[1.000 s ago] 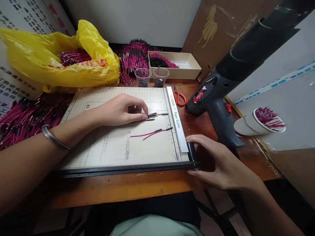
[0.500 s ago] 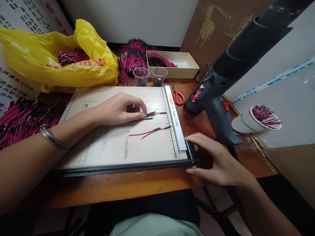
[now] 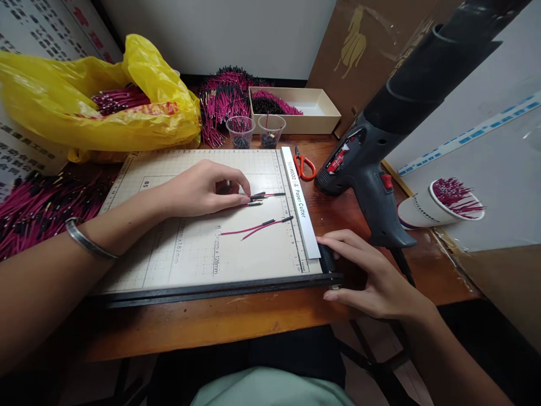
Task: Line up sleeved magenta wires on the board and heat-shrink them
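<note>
A paper cutter [image 3: 181, 248] with a cream, gridded board lies across the table. My left hand [image 3: 207, 189] rests on the board, thumb and fingertips pinched on short magenta wires with black sleeves [image 3: 258, 196]; their rear ends are hidden under the hand. Two more sleeved wires [image 3: 253, 228] lie loose in front of it, pointing towards the white strip [image 3: 301, 203] along the cutter's right edge. My right hand [image 3: 376, 276] curls round the black cutter handle [image 3: 326, 258] at the near right corner, fingers on top and thumb low by the base.
A yellow bag [image 3: 160, 124] of wires, wire piles [image 3: 224, 101], two clear cups [image 3: 240, 135] and a cardboard tray [image 3: 298, 124] stand behind. Orange-handled snips [image 3: 304, 168], a heat gun [image 3: 367, 186] and a paper cup [image 3: 416, 210] of wires are at right.
The view has shifted slightly. Both hands keep nearly the same places, and the wires on the board lie as before.
</note>
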`<state>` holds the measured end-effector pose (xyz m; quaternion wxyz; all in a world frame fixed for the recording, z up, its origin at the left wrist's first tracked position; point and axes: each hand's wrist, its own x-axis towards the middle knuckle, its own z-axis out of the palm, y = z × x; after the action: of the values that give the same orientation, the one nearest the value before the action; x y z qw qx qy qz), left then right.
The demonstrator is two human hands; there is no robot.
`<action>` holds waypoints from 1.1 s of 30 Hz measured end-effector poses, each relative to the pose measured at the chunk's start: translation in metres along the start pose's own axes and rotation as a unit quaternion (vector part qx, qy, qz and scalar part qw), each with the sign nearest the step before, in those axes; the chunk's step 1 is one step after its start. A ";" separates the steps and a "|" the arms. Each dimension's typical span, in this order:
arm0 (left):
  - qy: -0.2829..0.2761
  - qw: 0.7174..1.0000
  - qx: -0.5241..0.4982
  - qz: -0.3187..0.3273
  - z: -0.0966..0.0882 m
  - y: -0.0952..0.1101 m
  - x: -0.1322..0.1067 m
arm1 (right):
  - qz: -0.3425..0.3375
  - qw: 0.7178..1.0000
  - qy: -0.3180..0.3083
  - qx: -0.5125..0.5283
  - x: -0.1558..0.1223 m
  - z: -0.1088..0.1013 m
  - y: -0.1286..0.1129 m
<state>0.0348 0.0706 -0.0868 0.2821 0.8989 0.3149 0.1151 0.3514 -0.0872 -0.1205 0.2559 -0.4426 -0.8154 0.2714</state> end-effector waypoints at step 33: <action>-0.006 1.000 -0.015 -0.010 0.001 0.001 0.000 | 0.070 0.996 0.001 0.054 -0.002 0.006 -0.010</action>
<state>0.0353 0.0699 -0.0870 0.2982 0.8922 0.3203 0.1114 0.3422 -0.0950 -0.1187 0.2608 -0.4846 -0.7664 0.3314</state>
